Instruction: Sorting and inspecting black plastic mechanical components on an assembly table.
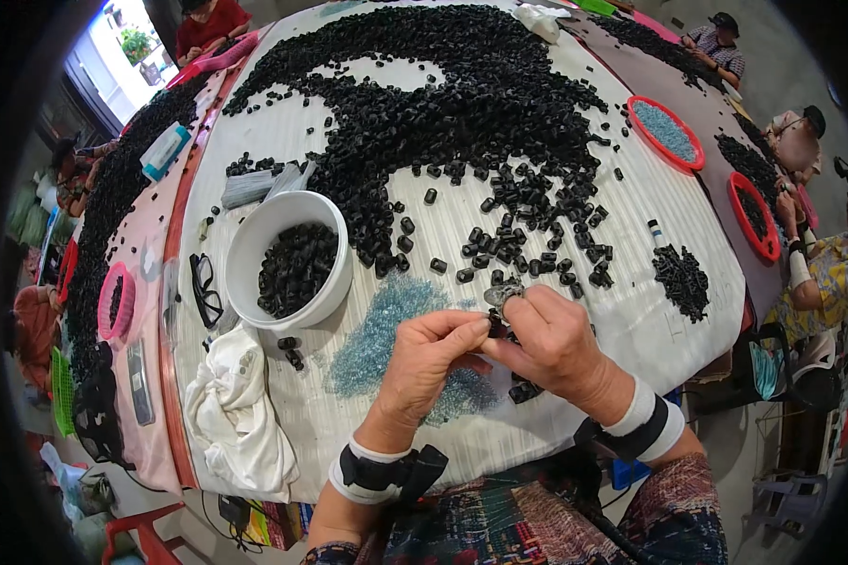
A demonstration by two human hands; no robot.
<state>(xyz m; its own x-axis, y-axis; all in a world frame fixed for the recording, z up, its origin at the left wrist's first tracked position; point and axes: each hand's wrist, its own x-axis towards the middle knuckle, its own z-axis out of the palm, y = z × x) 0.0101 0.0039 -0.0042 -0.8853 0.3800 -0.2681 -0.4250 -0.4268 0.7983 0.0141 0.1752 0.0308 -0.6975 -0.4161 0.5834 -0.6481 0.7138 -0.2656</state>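
Note:
Above the near middle of the white-covered table (pixel 674 363), my two hands meet. My left hand (pixel 424 363) is closed, its thumb and forefinger pinching a small black part (pixel 497 322) that is mostly hidden by fingers. My right hand (pixel 558 344) is curled against the same spot, and a greyish metallic thing (pixel 502 294) shows at its knuckles; its kind cannot be made out. Below and beside the left hand spreads a pile of tiny clear bluish pieces (pixel 377 334). Loose black cylindrical parts (pixel 507 247) lie just beyond the hands.
A white bucket (pixel 341 273) of black parts stands at left, near eyeglasses (pixel 204 290) and a white cloth (pixel 236 405). A large black heap (pixel 443 104) covers the far table. Small black pieces (pixel 680 282) lie at right, near a red basket (pixel 699 155). Other people work around.

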